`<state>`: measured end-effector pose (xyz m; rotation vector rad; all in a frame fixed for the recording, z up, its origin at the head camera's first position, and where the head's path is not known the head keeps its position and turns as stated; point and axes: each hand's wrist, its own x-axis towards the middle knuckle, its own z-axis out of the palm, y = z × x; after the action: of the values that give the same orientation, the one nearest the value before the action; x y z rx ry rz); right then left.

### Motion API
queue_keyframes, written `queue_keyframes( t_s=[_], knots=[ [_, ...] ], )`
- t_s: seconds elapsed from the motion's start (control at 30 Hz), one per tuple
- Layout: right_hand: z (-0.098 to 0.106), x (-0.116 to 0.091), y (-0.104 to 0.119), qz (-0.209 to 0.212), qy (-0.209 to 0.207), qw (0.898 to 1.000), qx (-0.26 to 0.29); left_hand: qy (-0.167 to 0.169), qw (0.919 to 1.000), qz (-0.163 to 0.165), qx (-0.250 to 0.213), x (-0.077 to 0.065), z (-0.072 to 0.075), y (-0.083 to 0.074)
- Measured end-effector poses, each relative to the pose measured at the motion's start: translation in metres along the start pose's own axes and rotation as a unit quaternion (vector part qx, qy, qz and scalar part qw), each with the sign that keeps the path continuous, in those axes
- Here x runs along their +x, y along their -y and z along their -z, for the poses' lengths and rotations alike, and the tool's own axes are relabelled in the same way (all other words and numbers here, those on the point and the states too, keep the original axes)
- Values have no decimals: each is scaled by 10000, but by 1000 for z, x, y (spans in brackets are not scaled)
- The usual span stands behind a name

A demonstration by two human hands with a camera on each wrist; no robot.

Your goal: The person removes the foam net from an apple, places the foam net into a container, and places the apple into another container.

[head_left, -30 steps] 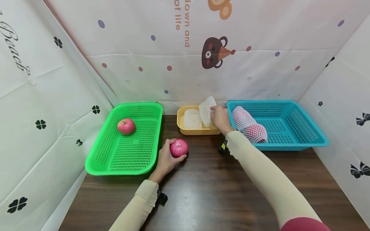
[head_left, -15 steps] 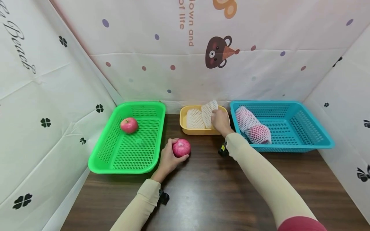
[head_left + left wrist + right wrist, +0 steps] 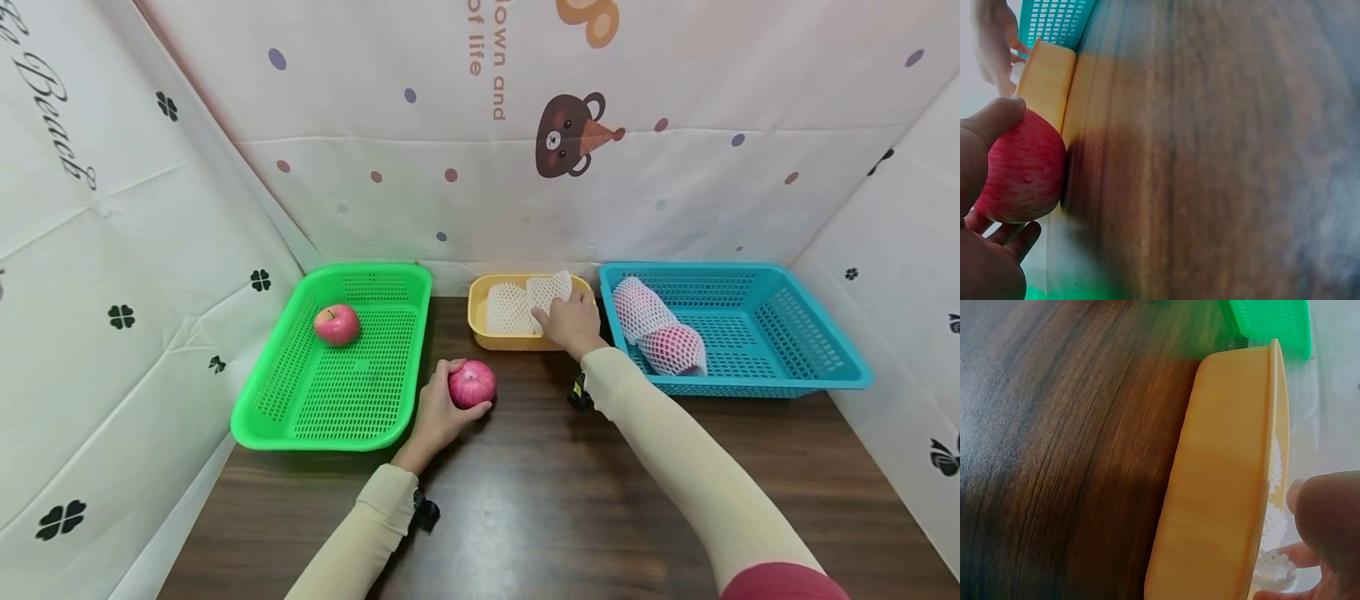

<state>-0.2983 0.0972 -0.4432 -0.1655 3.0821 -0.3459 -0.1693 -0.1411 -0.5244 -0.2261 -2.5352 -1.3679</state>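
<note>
My left hand [image 3: 438, 412] grips a red streaked apple [image 3: 472, 384] resting on the table, with thumb and fingers on opposite sides. In the left wrist view the same apple [image 3: 1025, 169] sits between the thumb and fingers. Over the right part of a small yellow basket [image 3: 517, 342] is my right hand [image 3: 572, 321]. Beside it, a white foam net [image 3: 546, 289] leans in the basket, and another foam net [image 3: 507, 308] lies to its left. Seen from the right wrist, the thumb stands apart from the fingers, which touch a foam net [image 3: 1275, 570]; part of them is hidden.
A green basket [image 3: 322, 442] on the left holds one apple [image 3: 337, 324]. The blue basket [image 3: 757, 385] on the right contains two fruits in foam nets [image 3: 672, 348]. Patterned white cloth [image 3: 360, 208] hangs behind the dark wooden table [image 3: 525, 517].
The foam net that my right hand held up has come down into the yellow basket, and the thumb has moved away from it. My left hand keeps its hold on the apple.
</note>
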Motion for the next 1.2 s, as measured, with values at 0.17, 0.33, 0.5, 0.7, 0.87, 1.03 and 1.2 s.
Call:
queue_keyframes(
  t_s=[0.17,0.33,0.5,0.7,0.87,1.03,1.2],
  knots=[
    [0,-2,1,-58,114,9999,-83,5,10000,-33,8,0,0,-1],
    [-1,-2,2,237,30,9993,-300,17,10000,-59,3,0,0,-1],
    [-5,-1,0,679,30,9971,-337,-7,9999,-111,10,0,0,-1],
    [-10,0,-5,505,401,9979,-109,-25,9999,-109,17,0,0,-1],
    [-10,0,-9,507,450,9977,49,72,9998,-24,162,-1,-2,-3],
    [-11,-1,-12,532,452,9975,105,18,9982,-222,559,-2,-3,-8],
    [-12,-3,-12,573,322,9978,123,87,9921,-193,1237,-2,0,-22]
  ],
)
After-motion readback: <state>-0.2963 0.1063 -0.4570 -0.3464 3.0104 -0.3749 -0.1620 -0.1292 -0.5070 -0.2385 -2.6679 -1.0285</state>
